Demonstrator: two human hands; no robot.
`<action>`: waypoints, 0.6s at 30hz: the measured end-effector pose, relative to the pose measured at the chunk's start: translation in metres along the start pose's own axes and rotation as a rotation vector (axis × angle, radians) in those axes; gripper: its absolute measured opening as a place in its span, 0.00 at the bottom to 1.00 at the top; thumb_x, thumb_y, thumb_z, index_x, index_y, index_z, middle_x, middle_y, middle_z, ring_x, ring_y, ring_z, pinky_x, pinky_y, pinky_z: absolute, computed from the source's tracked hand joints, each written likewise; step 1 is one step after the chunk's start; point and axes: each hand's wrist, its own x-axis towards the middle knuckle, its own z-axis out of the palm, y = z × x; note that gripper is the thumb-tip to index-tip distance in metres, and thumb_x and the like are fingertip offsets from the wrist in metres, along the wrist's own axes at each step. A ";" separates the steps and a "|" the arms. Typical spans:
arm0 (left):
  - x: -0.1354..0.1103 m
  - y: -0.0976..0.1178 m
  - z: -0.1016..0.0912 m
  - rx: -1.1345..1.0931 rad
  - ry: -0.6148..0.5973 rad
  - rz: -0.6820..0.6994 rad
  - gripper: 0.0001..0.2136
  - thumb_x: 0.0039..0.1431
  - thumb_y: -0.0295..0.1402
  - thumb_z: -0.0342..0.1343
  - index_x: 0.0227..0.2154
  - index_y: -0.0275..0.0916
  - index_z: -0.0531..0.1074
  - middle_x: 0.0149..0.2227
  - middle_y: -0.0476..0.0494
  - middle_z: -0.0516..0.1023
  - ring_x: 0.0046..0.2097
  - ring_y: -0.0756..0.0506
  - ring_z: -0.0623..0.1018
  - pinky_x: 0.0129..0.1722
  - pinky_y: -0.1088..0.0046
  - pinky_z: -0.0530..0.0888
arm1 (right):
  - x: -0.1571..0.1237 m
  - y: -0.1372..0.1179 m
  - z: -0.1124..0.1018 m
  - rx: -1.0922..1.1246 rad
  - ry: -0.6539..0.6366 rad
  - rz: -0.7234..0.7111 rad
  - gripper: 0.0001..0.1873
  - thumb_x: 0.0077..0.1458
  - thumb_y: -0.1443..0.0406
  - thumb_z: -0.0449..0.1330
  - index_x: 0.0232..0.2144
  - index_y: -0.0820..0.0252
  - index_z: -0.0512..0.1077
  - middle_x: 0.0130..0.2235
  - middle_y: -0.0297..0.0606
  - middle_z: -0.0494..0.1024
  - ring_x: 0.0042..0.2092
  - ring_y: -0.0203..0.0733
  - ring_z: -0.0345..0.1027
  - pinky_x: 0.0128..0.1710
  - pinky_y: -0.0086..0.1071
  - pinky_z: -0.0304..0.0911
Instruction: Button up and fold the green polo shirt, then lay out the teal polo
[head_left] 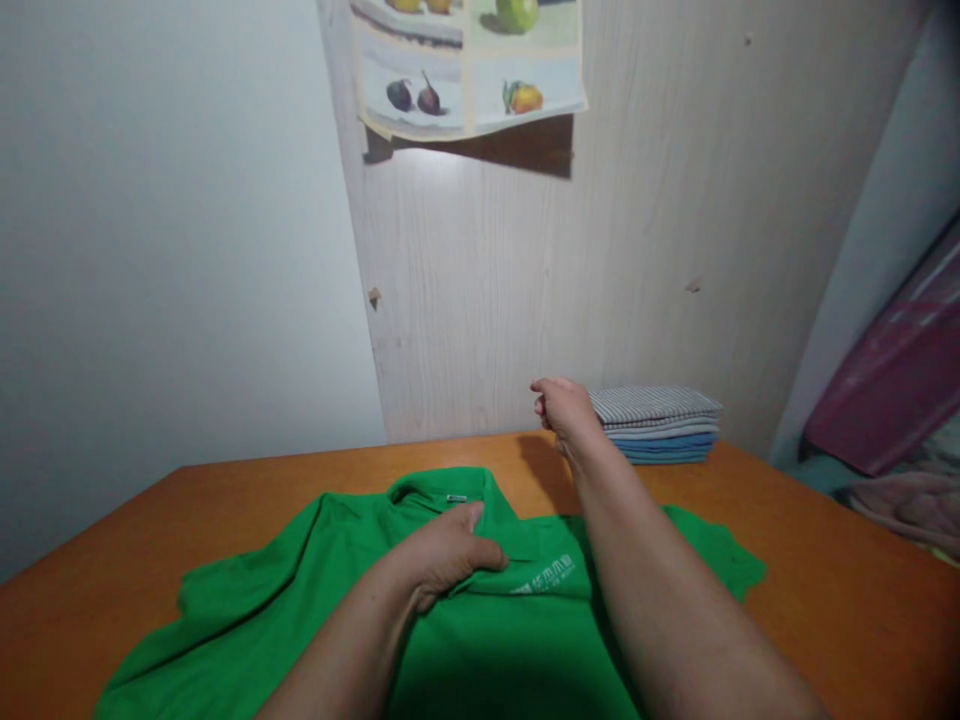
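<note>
Soft green shirt (247,610) lies rumpled, front up, on the smooth orange wooden table (90,560), its collar (442,487) on the far side. Left hand (450,550) rests on the shirt just below the collar, thumb and fingers pinching a fold of cloth. Right hand (566,410) hangs beyond the shirt, curled into a loose fist, just beside a flat stack (660,425) of folded striped and blue cloths.

bare table (262,480) left of the shirt (300,590); folded stack (656,425) blocks far right.
</note>
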 end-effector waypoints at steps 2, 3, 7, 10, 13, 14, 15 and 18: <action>0.003 -0.002 0.001 -0.036 0.006 -0.017 0.16 0.42 0.34 0.69 0.35 0.37 0.77 0.34 0.44 0.83 0.37 0.42 0.82 0.40 0.67 0.77 | -0.002 -0.007 0.000 0.039 -0.008 -0.018 0.07 0.50 0.61 0.58 0.26 0.59 0.71 0.15 0.26 0.65 0.16 0.32 0.51 0.16 0.27 0.44; 0.005 -0.004 0.001 -0.057 0.022 -0.023 0.16 0.44 0.37 0.70 0.35 0.36 0.77 0.35 0.42 0.83 0.38 0.42 0.82 0.42 0.66 0.77 | -0.004 -0.010 0.000 0.049 -0.017 -0.027 0.07 0.50 0.61 0.59 0.27 0.59 0.71 0.15 0.26 0.65 0.17 0.31 0.50 0.16 0.27 0.44; 0.011 -0.009 0.000 -0.125 0.050 -0.012 0.13 0.44 0.36 0.68 0.32 0.34 0.79 0.31 0.41 0.83 0.34 0.43 0.81 0.41 0.65 0.77 | -0.010 -0.018 0.002 0.062 -0.048 -0.060 0.08 0.50 0.60 0.59 0.27 0.60 0.71 0.16 0.27 0.66 0.17 0.32 0.52 0.17 0.27 0.45; 0.006 -0.007 -0.002 -0.136 -0.036 -0.001 0.13 0.39 0.28 0.66 0.33 0.35 0.81 0.32 0.44 0.84 0.33 0.44 0.81 0.41 0.67 0.77 | -0.012 -0.023 0.002 0.066 -0.053 -0.092 0.09 0.50 0.59 0.60 0.27 0.60 0.71 0.16 0.27 0.66 0.18 0.31 0.52 0.18 0.27 0.46; -0.002 0.000 -0.003 -0.086 -0.123 -0.012 0.14 0.41 0.29 0.68 0.35 0.35 0.81 0.34 0.43 0.84 0.36 0.43 0.82 0.44 0.67 0.77 | -0.015 -0.029 0.001 0.077 -0.056 -0.109 0.10 0.50 0.58 0.60 0.28 0.60 0.71 0.16 0.27 0.66 0.18 0.31 0.52 0.18 0.26 0.46; -0.005 0.002 -0.004 -0.079 -0.144 -0.010 0.14 0.43 0.31 0.69 0.36 0.35 0.81 0.35 0.42 0.84 0.38 0.43 0.82 0.46 0.66 0.77 | -0.017 -0.032 0.001 0.082 -0.058 -0.111 0.10 0.50 0.59 0.60 0.28 0.60 0.71 0.16 0.27 0.66 0.18 0.31 0.52 0.18 0.26 0.46; -0.006 0.003 -0.004 -0.078 -0.154 -0.003 0.15 0.45 0.34 0.69 0.37 0.34 0.81 0.36 0.41 0.84 0.40 0.42 0.82 0.47 0.65 0.76 | -0.019 -0.035 0.001 0.085 -0.064 -0.113 0.10 0.51 0.59 0.60 0.28 0.60 0.71 0.17 0.27 0.66 0.18 0.31 0.53 0.19 0.26 0.47; -0.005 0.001 -0.005 -0.070 -0.100 0.028 0.14 0.48 0.36 0.68 0.36 0.34 0.81 0.36 0.40 0.84 0.40 0.42 0.82 0.45 0.65 0.76 | -0.027 -0.045 0.001 0.082 -0.088 -0.139 0.09 0.53 0.59 0.59 0.30 0.61 0.71 0.18 0.28 0.66 0.19 0.31 0.53 0.19 0.25 0.47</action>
